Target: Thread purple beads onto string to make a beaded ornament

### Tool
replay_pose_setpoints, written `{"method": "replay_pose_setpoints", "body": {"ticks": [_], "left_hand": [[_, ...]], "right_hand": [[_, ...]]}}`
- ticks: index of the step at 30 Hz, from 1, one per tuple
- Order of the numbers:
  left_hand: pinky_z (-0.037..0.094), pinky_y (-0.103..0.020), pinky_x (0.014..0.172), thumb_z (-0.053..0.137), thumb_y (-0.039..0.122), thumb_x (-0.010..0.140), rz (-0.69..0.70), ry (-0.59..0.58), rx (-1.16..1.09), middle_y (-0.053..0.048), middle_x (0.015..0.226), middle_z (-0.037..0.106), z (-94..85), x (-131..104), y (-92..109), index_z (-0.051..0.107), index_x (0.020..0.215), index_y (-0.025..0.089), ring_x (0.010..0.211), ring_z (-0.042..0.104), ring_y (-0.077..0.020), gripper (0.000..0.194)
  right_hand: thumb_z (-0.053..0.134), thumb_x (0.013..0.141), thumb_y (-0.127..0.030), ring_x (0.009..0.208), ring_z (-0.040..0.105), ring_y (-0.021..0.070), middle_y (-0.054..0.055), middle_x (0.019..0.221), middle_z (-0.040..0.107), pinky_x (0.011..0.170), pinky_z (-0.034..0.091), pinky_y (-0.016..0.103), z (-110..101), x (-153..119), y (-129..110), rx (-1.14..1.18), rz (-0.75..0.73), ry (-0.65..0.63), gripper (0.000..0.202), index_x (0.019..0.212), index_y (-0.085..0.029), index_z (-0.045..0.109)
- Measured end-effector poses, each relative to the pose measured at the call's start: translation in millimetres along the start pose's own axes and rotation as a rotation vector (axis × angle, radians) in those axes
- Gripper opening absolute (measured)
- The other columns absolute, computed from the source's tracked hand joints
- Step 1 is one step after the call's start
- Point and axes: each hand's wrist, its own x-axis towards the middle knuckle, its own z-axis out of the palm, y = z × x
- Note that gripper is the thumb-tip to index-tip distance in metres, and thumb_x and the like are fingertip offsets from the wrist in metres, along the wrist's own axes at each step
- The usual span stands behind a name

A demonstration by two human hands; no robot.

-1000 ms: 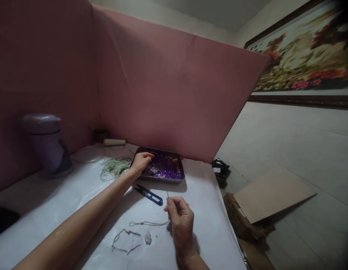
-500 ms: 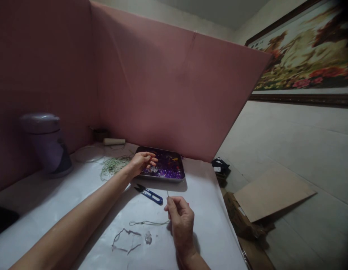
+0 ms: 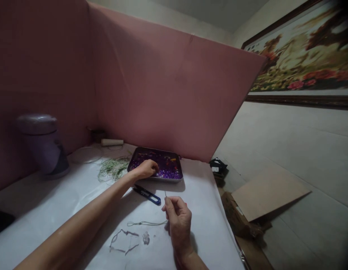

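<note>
White table (image 3: 210, 213), purple lidded canister (image 3: 46, 146) at far left, contents hidden. Dark tray (image 3: 168, 181) at far center, strewn with purple beads (image 3: 169, 173), some clear ones, a few orange bits. Left of it, green thread tangle (image 3: 113, 168). Left hand (image 3: 145, 169) over the tray's near side, fingers curled down at the beads; can't tell if it grips any. Right hand (image 3: 179, 217) nearer, thumb and fingertips pinched on a thin strand (image 3: 166, 194). Blue snips (image 3: 147, 195) between tray and right hand. Looped green cord (image 3: 147, 223) lies left of right hand, clear ornament (image 3: 146, 238) nearer.
</note>
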Motion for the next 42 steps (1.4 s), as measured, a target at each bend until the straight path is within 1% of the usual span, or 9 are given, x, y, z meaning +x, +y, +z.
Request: {"method": "replay_pose_setpoints", "body": {"ticks": [8, 12, 16, 20, 24, 29, 33, 37, 42], "left_hand": [[0.044, -0.033, 0.081, 0.06, 0.025, 0.077, -0.112, -0.055, 0.315, -0.008, 0.084, 0.07, 6.3, 5, 9, 0.069, 0.076, 0.016, 0.088, 0.063, -0.0216, 0.013], [0.047, -0.037, 0.082, 0.058, 0.034, 0.083, -0.146, -0.088, 0.334, -0.004, 0.092, 0.065, 7.5, 9, 14, 0.063, 0.086, 0.015, 0.089, 0.061, -0.0175, 0.02], [0.046, -0.035, 0.077, 0.062, 0.026, 0.08, -0.139, -0.05, 0.245, -0.003, 0.083, 0.063, 8.4, 9, 17, 0.062, 0.079, 0.014, 0.082, 0.06, -0.017, 0.011], [0.04, -0.029, 0.073, 0.06, 0.012, 0.072, -0.098, 0.113, 0.045, -0.003, 0.071, 0.059, 4.2, -2, 25, 0.059, 0.068, 0.017, 0.08, 0.057, -0.0184, 0.007], [0.036, -0.023, 0.06, 0.051, 0.017, 0.074, -0.081, 0.232, -0.248, 0.001, 0.067, 0.052, -2.6, -32, 39, 0.053, 0.073, 0.019, 0.066, 0.051, -0.0129, 0.003], [0.02, -0.022, 0.04, 0.043, 0.023, 0.069, -0.231, 0.113, -0.648, 0.008, 0.05, 0.03, 1.9, -91, 49, 0.043, 0.066, 0.019, 0.039, 0.023, -0.007, 0.005], [0.02, -0.02, 0.039, 0.049, 0.025, 0.065, -0.303, 0.066, -0.862, 0.009, 0.053, 0.028, 13.5, -129, 44, 0.045, 0.069, 0.017, 0.04, 0.024, -0.0055, 0.01], [0.013, -0.018, 0.039, 0.064, 0.025, 0.065, -0.363, -0.017, -1.229, 0.009, 0.053, 0.031, 20.7, -146, 32, 0.053, 0.074, 0.013, 0.042, 0.021, -0.0031, 0.019], [0.012, -0.017, 0.038, 0.064, 0.018, 0.066, -0.423, -0.067, -1.406, 0.01, 0.046, 0.027, 23.0, -152, 28, 0.056, 0.073, 0.011, 0.04, 0.02, -0.0025, 0.013]], "right_hand": [[0.057, 0.081, -0.037, 0.046, 0.036, 0.0084, -0.003, 0.055, 0.048, 0.042, 0.03, 0.021, 0, 1, -1, 0.008, -0.011, -0.016, 0.026, 0.065, -0.017, 0.055], [0.057, 0.081, -0.037, 0.047, 0.036, 0.0088, -0.003, 0.055, 0.048, 0.044, 0.031, 0.022, -1, 1, -3, 0.011, -0.016, -0.02, 0.025, 0.066, -0.017, 0.055], [0.057, 0.081, -0.037, 0.047, 0.037, 0.009, -0.003, 0.055, 0.048, 0.045, 0.032, 0.022, -1, 1, -2, 0.023, -0.016, -0.02, 0.025, 0.066, -0.017, 0.055], [0.058, 0.08, -0.036, 0.049, 0.039, 0.0092, -0.003, 0.057, 0.051, 0.047, 0.033, 0.022, -1, 0, -1, 0.05, -0.029, -0.024, 0.023, 0.068, -0.017, 0.056], [0.058, 0.08, -0.036, 0.048, 0.038, 0.0088, -0.003, 0.057, 0.052, 0.047, 0.033, 0.022, -1, -2, -2, 0.063, -0.047, -0.029, 0.023, 0.068, -0.017, 0.056], [0.059, 0.08, -0.035, 0.048, 0.04, 0.0092, -0.003, 0.056, 0.052, 0.049, 0.034, 0.022, -1, -4, -5, 0.043, -0.078, -0.017, 0.022, 0.068, -0.017, 0.057], [0.058, 0.08, -0.034, 0.051, 0.044, 0.0103, -0.002, 0.059, 0.055, 0.049, 0.035, 0.023, -2, -5, -5, 0.025, -0.117, -0.002, 0.022, 0.067, -0.016, 0.057], [0.058, 0.081, -0.034, 0.052, 0.045, 0.0105, -0.001, 0.06, 0.055, 0.05, 0.036, 0.023, -2, -7, -4, 0.016, -0.154, -0.004, 0.023, 0.068, -0.016, 0.057], [0.058, 0.082, -0.034, 0.054, 0.046, 0.011, -0.001, 0.06, 0.055, 0.052, 0.037, 0.023, -3, -9, -4, -0.043, -0.186, -0.015, 0.022, 0.069, -0.016, 0.058]]}}
